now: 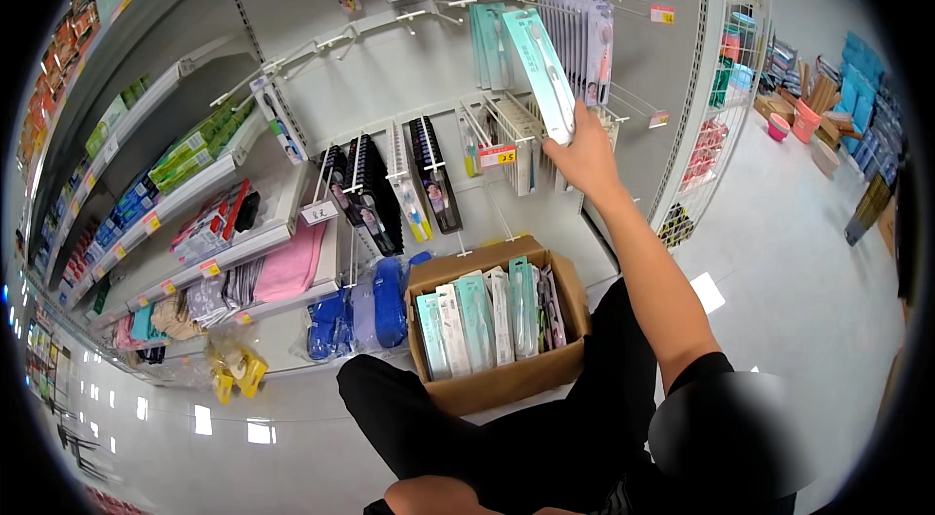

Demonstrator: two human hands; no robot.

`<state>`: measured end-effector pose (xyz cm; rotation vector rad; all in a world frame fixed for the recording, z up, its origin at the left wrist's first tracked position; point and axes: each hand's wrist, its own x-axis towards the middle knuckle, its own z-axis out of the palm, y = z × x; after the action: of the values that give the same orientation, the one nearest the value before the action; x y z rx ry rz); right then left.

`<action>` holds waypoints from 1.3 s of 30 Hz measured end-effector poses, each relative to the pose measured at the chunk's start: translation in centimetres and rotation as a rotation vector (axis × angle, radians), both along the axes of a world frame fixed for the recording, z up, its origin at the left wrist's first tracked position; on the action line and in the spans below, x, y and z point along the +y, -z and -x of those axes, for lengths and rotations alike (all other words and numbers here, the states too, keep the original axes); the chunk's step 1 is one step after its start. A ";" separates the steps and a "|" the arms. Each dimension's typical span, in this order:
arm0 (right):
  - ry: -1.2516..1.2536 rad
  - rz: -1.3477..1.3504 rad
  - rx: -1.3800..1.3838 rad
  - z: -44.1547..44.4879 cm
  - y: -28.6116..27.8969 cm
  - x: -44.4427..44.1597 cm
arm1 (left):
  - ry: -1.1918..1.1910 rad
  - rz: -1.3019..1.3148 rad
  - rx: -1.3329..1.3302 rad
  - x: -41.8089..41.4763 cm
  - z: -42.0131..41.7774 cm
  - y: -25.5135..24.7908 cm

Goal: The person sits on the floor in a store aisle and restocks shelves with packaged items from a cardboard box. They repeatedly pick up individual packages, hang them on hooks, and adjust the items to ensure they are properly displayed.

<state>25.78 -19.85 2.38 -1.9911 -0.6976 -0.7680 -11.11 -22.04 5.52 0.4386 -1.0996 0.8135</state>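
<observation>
My right hand (pixel 584 150) grips the lower end of a toothbrush package (pixel 540 69), mint green and white, raised in front of the pegboard hooks. Behind and left of it, similar mint packages (pixel 491 44) hang on a hook. To its right is a row of pale lilac toothbrush packs (pixel 599 51). Between my knees stands an open cardboard box (pixel 504 387) holding several upright toothbrush packages (pixel 476 318), mint and white, with darker pink ones at its right end. Part of my left forearm shows at the bottom edge; the left hand is out of view.
Black toothbrush packs (pixel 372 201) hang on lower hooks near a price tag (pixel 498 156). Blue slippers (pixel 389 303) lie left of the box. Shelves of boxed goods (pixel 197 150) run along the left. A wire rack (pixel 712 142) and pink buckets (pixel 806 121) stand right.
</observation>
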 end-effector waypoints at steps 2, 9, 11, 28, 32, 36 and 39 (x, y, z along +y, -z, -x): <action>0.004 0.013 0.047 0.1 0.2 0.4 | -0.002 -0.003 0.009 0.2 -0.2 0.1; 0.007 0.052 0.087 -1.1 0.9 1.9 | -0.009 -0.018 -0.039 1.0 -0.8 1.3; -0.006 0.064 0.127 -2.0 1.1 2.3 | -0.013 -0.029 -0.061 1.4 -1.0 1.5; -0.276 0.175 0.848 14.3 33.1 0.2 | -1.066 -0.670 1.883 17.7 -8.0 36.8; -0.146 0.262 0.704 15.7 33.1 0.9 | -1.183 -0.936 1.838 16.3 -9.3 36.3; 0.076 0.475 0.620 16.6 30.7 0.6 | -1.293 -1.092 1.875 15.8 -9.7 35.8; 0.009 0.568 0.956 15.9 30.3 -0.6 | -1.099 -1.116 1.954 16.1 -9.8 35.8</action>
<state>9.88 -20.43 -27.94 -2.5136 -0.3237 0.4678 -1.35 -5.94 -30.25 2.2276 0.8374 0.1752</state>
